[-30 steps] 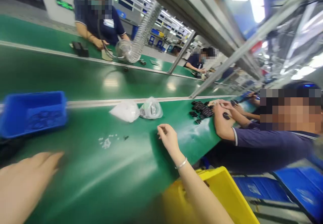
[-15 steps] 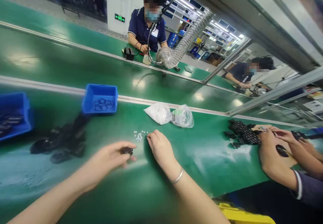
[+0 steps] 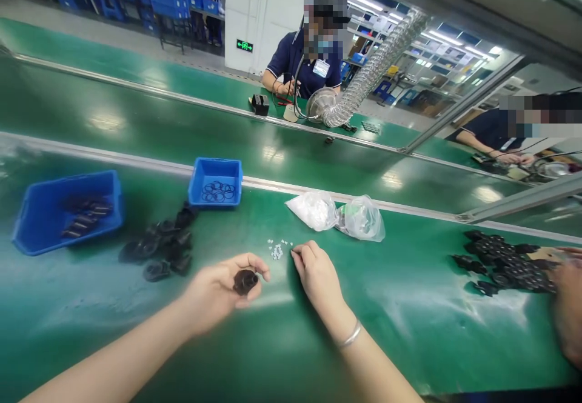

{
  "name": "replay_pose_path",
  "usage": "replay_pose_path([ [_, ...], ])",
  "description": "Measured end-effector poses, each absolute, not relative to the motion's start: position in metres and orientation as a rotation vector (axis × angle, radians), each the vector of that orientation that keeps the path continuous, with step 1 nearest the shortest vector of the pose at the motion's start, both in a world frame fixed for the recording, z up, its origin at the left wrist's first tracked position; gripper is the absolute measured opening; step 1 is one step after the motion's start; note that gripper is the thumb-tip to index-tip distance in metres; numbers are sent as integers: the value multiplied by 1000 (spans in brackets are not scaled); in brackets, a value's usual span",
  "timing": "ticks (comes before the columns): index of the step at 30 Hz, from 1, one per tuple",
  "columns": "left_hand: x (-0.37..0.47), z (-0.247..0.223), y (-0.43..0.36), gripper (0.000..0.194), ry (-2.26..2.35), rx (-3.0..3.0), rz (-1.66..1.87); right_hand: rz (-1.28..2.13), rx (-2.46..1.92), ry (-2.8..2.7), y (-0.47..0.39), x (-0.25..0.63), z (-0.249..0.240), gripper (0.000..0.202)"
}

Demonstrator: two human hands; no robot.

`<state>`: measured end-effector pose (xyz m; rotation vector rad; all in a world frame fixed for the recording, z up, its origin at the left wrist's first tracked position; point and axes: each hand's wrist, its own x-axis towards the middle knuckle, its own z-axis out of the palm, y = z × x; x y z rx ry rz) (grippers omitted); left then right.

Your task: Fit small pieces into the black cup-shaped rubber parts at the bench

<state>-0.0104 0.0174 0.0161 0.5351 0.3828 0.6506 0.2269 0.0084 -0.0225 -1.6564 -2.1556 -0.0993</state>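
Observation:
A dark round part (image 3: 245, 282) is held in my left hand (image 3: 218, 288), its narrow end facing right. My right hand (image 3: 314, 269), with a silver bangle at the wrist, rests on the green table (image 3: 282, 354) with its fingers pinched together. Whatever is between those fingertips is too small to make out. Just left of them lie several tiny white pieces (image 3: 277, 251). Two clear plastic bags, one with white contents (image 3: 313, 210) and one beside it (image 3: 364, 218), lie behind my right hand.
Blue bins hold dark parts (image 3: 116, 200) and black rings (image 3: 237, 179). Loose black parts (image 3: 157, 242) lie at left, more (image 3: 504, 260) at right beside a person's hand (image 3: 570, 306). A person (image 3: 304, 57) sits across the belt near a flexible duct (image 3: 377, 63).
The whole view has shifted, so the scene sits further right and more of the left bin shows. My left hand has turned the dark part so more of it is visible.

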Motion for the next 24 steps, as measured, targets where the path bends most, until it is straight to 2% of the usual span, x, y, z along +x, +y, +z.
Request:
replay_pose_path([
  [17, -14, 20, 19, 34, 267, 420, 604, -185, -1775, -2186, 7, 229, -9, 15],
  [21, -7, 26, 16, 34, 529, 635, 608, -85, -1800, -2160, 4, 230, -7, 12],
  [24, 0, 31, 13, 34, 759, 940, 461, 11, -1798, -2124, 3, 232, -7, 11],
])
